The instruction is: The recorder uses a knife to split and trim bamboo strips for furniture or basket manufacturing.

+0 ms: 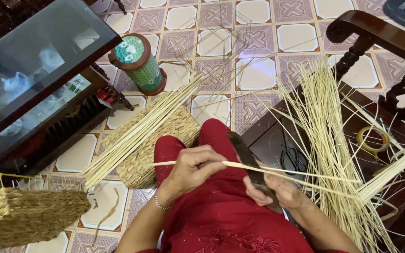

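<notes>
My left hand [195, 167] pinches a thin pale bamboo strip [305, 174] that runs from my lap out to the right. My right hand [277, 191] grips the handle of a dark-bladed knife [242, 151], whose blade points up and away and lies against the strip just right of my left fingers. Both hands work above my lap, which is covered in red cloth [221, 220].
A heap of thin bamboo strips [326, 140] covers a dark wooden chair seat [268, 140] at right, with scissors [294, 159] and a tape roll [372, 139]. A bundle of sticks [137, 131] lies on a woven basket [165, 140]. Another basket [24, 215], a glass-topped table [38, 61] and a green spool [139, 63] stand at left.
</notes>
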